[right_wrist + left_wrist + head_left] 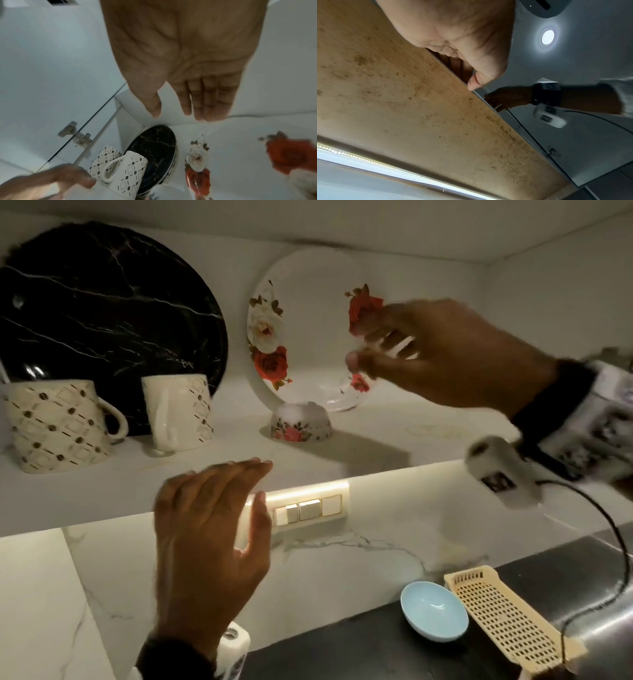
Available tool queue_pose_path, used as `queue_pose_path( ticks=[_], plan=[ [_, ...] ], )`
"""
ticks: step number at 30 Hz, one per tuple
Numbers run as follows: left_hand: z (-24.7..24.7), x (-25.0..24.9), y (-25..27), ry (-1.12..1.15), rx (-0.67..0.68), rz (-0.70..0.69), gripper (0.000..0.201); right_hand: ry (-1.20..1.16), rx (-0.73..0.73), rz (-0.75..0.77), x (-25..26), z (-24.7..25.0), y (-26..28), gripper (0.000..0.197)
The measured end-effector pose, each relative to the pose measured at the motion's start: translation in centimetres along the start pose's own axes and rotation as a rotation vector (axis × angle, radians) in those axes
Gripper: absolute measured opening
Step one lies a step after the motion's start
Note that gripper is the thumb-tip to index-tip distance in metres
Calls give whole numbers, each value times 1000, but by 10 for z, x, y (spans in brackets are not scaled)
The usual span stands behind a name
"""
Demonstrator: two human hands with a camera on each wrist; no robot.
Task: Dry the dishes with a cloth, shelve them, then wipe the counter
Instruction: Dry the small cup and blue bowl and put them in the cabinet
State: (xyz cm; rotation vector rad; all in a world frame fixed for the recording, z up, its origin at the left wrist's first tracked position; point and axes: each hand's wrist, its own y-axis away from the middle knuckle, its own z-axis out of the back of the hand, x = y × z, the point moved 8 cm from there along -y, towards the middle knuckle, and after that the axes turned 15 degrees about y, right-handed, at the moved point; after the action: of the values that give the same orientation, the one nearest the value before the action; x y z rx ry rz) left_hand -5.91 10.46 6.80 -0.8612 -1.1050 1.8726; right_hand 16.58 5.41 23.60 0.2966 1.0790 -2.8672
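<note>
On the white shelf [394, 446] a white floral plate [308, 313] leans against the back wall. My right hand [356, 344] hovers just in front of its right side, blurred, and holds nothing. The right wrist view shows that right hand [176, 116] with a flat palm and straight fingers above the floral plate [240, 148]. My left hand [257, 481] is open, fingertips over the shelf's front edge and thumb under it. In the left wrist view, the left hand [464, 75] has its fingers hidden behind that edge. No cloth is in view.
Also on the shelf: a black marbled plate [102, 320] leaning at the left, two patterned mugs [58, 426] [178, 412], an upturned small floral bowl [301, 422] and something of clear glass [339, 400]. Below, a blue bowl [433, 609] and a cream perforated tray [503, 618] sit on the black counter [342, 652].
</note>
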Motion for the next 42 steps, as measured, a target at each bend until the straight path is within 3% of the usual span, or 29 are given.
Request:
queue_pose_path(
  ticks=[3,4,6,8,10,12,14,17,22,25,28,32,35,39,42],
  plan=[
    [1,-4,-1,-22,-27,-18,41,-130,-456,57,-11,23,100,25],
    [-1,-7,1,-31,-30,-13,42,-186,-498,22,-20,8,135,21],
    [-3,-7,2,-10,-18,11,44,-331,-418,-148,-37,-58,198,18],
    [-8,7,7,75,-2,65,44,-445,-201,-386,-50,-162,267,15],
    [-17,9,18,198,15,104,44,-507,186,-617,-53,-275,346,17],
    [-32,-18,35,318,-26,110,37,-511,552,-702,-48,-356,422,51],
    [-67,-67,56,435,-22,64,27,-472,881,-633,-36,-401,478,65],
    [-173,-105,108,600,323,108,24,-414,1130,-373,-23,-427,509,57],
    [-348,-79,253,539,971,427,31,-394,1075,-309,-46,-455,532,60],
    [-401,-77,300,436,1192,492,42,-428,1016,-330,-60,-463,540,47],
    [-435,-78,316,341,1265,502,55,-519,1029,-424,-70,-471,548,39],
    [-472,-76,308,279,1204,515,71,-679,918,-641,-98,-467,545,23],
    [-502,-73,297,229,1175,443,79,-784,864,-773,-123,-467,547,20],
    [-545,-72,299,125,1246,361,84,-893,788,-878,-149,-467,547,22],
    [-571,-75,301,26,1306,286,76,-930,736,-950,-163,-466,546,21]
  ],
)
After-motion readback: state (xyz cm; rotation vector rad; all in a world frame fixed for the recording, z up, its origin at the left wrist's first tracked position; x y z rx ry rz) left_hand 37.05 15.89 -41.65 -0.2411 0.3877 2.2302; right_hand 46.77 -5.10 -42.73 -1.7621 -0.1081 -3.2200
